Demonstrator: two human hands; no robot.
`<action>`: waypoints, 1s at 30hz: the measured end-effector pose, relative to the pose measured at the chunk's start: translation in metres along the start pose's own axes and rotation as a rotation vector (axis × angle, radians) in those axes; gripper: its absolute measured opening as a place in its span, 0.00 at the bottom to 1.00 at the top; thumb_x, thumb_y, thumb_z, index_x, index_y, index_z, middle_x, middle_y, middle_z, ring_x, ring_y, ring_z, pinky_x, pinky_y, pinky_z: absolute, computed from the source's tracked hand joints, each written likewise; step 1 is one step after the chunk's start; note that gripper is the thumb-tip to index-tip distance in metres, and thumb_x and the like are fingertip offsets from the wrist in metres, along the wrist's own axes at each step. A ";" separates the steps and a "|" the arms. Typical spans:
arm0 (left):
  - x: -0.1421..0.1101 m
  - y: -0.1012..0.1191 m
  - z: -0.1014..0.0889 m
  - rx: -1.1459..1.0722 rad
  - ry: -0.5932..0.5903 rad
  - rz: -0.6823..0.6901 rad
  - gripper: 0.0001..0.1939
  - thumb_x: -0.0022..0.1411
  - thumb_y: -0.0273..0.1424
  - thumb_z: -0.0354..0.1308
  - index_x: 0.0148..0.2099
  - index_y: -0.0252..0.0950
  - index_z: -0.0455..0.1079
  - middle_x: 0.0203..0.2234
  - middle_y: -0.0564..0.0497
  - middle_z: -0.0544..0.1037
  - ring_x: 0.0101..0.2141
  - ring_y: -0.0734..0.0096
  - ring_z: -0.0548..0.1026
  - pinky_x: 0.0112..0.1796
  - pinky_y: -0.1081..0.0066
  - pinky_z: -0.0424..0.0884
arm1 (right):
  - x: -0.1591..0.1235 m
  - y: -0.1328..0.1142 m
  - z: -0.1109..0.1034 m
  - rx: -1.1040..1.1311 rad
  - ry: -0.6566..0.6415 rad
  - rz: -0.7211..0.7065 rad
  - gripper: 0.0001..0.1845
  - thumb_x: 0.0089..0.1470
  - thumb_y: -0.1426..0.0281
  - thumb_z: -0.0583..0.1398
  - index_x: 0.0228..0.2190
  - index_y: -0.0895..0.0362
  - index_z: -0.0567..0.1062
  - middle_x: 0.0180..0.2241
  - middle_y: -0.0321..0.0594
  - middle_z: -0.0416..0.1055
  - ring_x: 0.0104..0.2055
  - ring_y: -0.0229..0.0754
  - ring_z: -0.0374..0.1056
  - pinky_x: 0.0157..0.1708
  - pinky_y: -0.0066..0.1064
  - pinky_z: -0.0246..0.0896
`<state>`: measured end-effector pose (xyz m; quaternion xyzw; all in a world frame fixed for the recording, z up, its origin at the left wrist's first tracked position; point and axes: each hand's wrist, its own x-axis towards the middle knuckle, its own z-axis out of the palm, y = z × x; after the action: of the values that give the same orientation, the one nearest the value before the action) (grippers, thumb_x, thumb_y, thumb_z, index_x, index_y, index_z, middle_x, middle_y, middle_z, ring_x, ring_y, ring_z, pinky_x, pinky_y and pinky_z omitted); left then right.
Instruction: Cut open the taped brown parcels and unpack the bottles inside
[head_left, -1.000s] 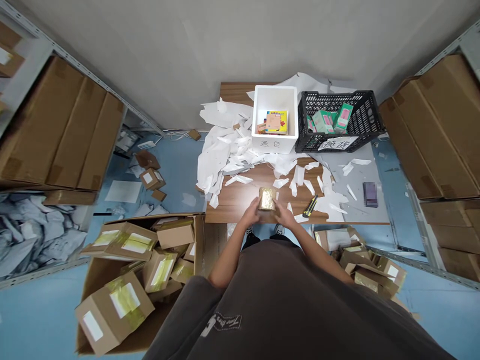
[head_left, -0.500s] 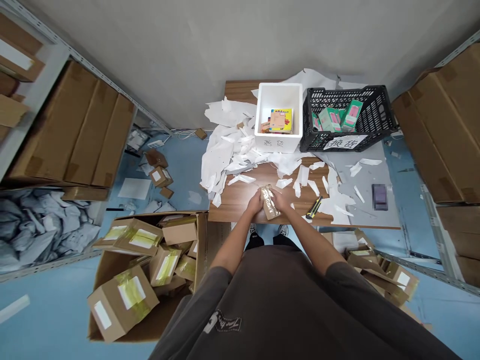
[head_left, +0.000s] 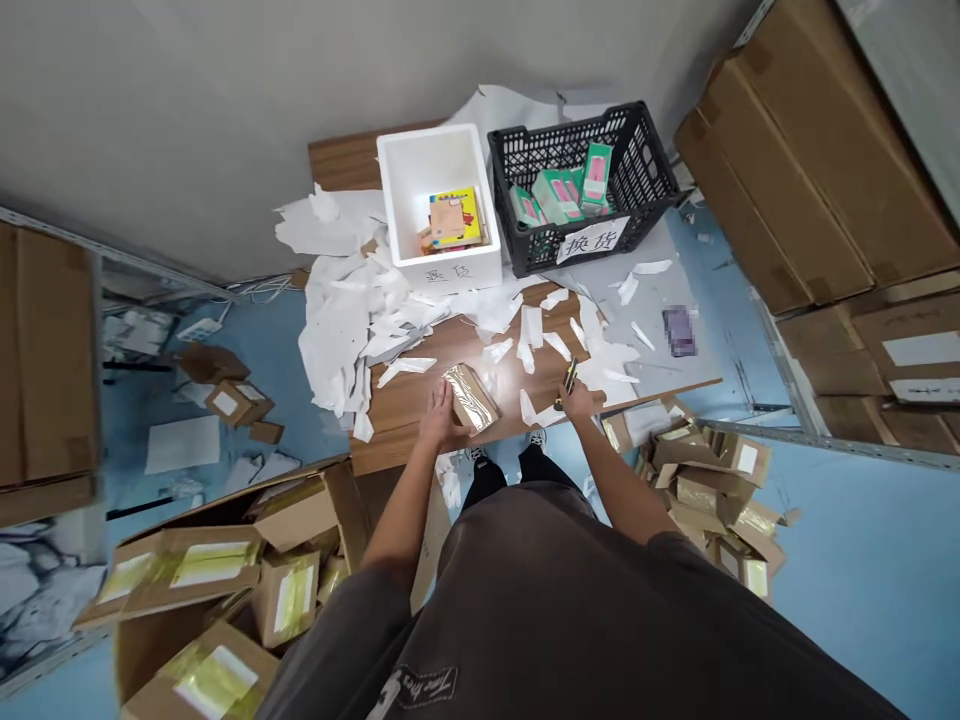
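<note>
A small cardboard box (head_left: pixel 471 400) with shiny tape across its top lies tilted at the front edge of the wooden table (head_left: pixel 390 435). My left hand (head_left: pixel 441 418) grips its left side, fingers along the edge and thumb near the bottom corner. To the right, my right hand (head_left: pixel 577 402) is closed around a yellow and black utility knife (head_left: pixel 571 374), whose front end points away from me. Whether a blade is out is too small to tell. Torn white paper scraps (head_left: pixel 531 328) lie between and beyond both hands.
Behind stand a white foam box (head_left: pixel 442 272) with small packs and a black crate (head_left: pixel 585 160) holding green-and-pink boxes. Crumpled paper (head_left: pixel 337 330) heaps on the left. A large carton (head_left: pixel 352 510) of parcels stands lower left; opened boxes (head_left: pixel 712 480) pile lower right.
My right hand has left the small box and taken hold of the utility knife to the right. My left hand stays on the box, now turned differently. The view has swung right.
</note>
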<state>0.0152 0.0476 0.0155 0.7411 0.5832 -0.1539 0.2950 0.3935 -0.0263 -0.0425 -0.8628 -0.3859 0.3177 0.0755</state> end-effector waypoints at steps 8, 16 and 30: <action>-0.002 0.010 -0.003 0.037 -0.029 -0.046 0.79 0.51 0.60 0.76 0.84 0.40 0.27 0.81 0.37 0.29 0.79 0.33 0.40 0.70 0.46 0.62 | 0.029 -0.002 0.015 0.162 0.103 0.193 0.41 0.60 0.70 0.62 0.70 0.63 0.57 0.62 0.61 0.70 0.61 0.59 0.73 0.59 0.42 0.68; 0.004 0.012 0.006 -0.077 0.031 -0.004 0.79 0.51 0.57 0.78 0.84 0.42 0.26 0.81 0.38 0.29 0.78 0.33 0.48 0.69 0.51 0.63 | -0.022 -0.091 0.010 0.257 -0.043 -0.417 0.42 0.62 0.71 0.54 0.74 0.61 0.54 0.68 0.57 0.67 0.66 0.52 0.69 0.64 0.43 0.67; -0.008 0.009 -0.004 -0.093 0.018 0.032 0.71 0.56 0.58 0.72 0.84 0.47 0.29 0.82 0.47 0.31 0.72 0.33 0.58 0.62 0.48 0.72 | -0.087 -0.239 0.047 -0.544 -0.294 -0.551 0.42 0.64 0.73 0.64 0.74 0.57 0.58 0.56 0.56 0.80 0.57 0.56 0.77 0.53 0.36 0.66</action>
<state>0.0213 0.0423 0.0257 0.7373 0.5803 -0.1151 0.3262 0.1739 0.0713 0.0534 -0.6614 -0.6789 0.2918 -0.1288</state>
